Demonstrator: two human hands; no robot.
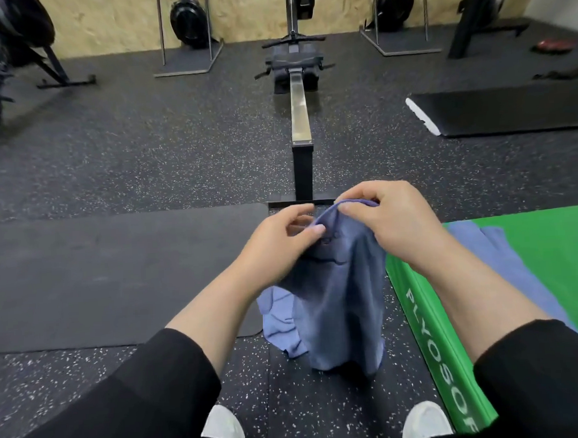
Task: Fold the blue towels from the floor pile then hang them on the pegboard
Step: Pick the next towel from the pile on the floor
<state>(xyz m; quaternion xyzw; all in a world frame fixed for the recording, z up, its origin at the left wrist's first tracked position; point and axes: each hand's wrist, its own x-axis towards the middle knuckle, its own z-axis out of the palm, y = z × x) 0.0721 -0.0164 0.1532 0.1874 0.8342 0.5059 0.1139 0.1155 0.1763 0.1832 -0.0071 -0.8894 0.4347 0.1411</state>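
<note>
A blue towel (344, 302) hangs in front of me, held up by its top edge above the speckled floor. My left hand (282, 239) pinches the edge at the left, thumb and fingers curled on the cloth. My right hand (390, 217) grips the same edge just to the right, fingers bent over the fold. More blue towel (279, 322) lies crumpled on the floor behind and left of the hanging one. Another blue towel (501, 262) lies flat on the green plyo box (547, 250) at my right. No pegboard is in view.
A black mat (118, 276) lies at the left, a rowing machine rail (300, 125) runs straight ahead, and another black mat (508, 110) sits at the far right. Stored rowers stand along the back wall. My white shoes (224, 430) are at the bottom.
</note>
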